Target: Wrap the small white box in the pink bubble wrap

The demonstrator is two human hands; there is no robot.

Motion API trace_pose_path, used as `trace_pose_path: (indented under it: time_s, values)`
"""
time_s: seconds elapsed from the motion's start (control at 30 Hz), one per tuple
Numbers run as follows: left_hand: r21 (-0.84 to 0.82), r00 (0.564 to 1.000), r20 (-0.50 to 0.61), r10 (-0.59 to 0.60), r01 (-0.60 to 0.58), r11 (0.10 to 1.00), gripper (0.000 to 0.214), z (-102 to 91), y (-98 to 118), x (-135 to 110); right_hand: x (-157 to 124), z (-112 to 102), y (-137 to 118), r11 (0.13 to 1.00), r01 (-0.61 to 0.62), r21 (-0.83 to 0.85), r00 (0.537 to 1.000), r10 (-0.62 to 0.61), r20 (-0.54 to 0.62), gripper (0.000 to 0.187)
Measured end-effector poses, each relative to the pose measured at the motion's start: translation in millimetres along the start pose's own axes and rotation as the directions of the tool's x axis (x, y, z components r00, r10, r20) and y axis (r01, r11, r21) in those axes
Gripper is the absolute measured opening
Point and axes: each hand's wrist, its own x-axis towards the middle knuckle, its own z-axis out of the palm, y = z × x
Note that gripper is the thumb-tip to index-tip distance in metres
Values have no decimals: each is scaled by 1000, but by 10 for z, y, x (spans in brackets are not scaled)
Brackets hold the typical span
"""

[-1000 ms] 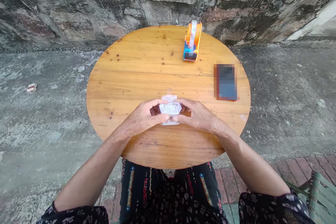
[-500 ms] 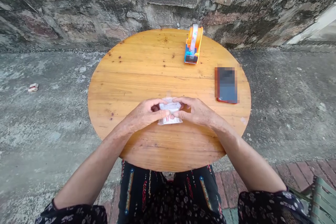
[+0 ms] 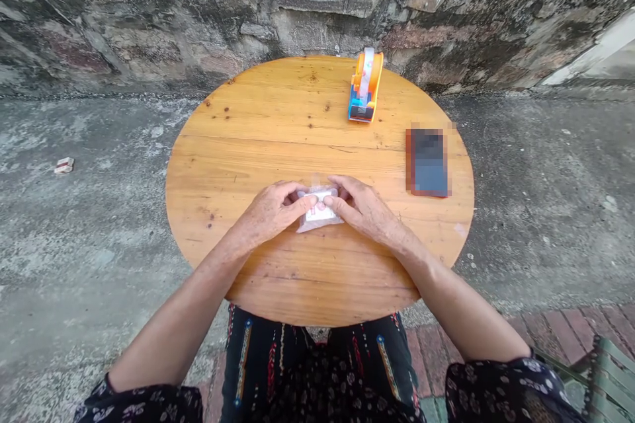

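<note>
Near the front middle of the round wooden table (image 3: 278,145) is a small white packet with pinkish-red marks in bubble wrap (image 3: 320,215). My left hand (image 3: 278,205) grips its left side, thumb on top and fingers behind the far edge. From the right, my right hand (image 3: 360,203) holds it too, its thumb pressing the top close to the other thumb. The fingertips behind the packet are partly hidden. Whether the packet rests on the wood or is slightly lifted, I cannot tell.
An orange and blue tape dispenser (image 3: 364,89) with a roll of tape stands at the table's back. At the right lies a phone-like dark slab with a red edge (image 3: 429,165), blurred out. A stone wall (image 3: 297,13) runs behind the table; a green chair (image 3: 612,377) is at lower right.
The packet's top has tilted to show more of its white, red-marked face. Both thumbs have moved slightly up and away from me, and the right fingers have shifted over the far edge.
</note>
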Motion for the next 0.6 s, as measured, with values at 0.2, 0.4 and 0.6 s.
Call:
trace_pose_path:
  time_s: [0.2, 0.4, 0.6]
  values:
    - [-154, 984, -159, -78, 53, 987, 47, 146, -32, -94, -76, 51, -7, 999, 39, -7, 987, -40, -155, 48]
    - [-263, 967, -241, -79, 13, 965, 37, 297, -82, -171, -116, 74, -53, 997, 50, 59, 993, -44, -110, 31]
    - [-238, 974, -217, -61, 8, 971, 34, 292, -40, -214, -125, 48, -49, 997, 79, 3, 995, -79, -58, 37]
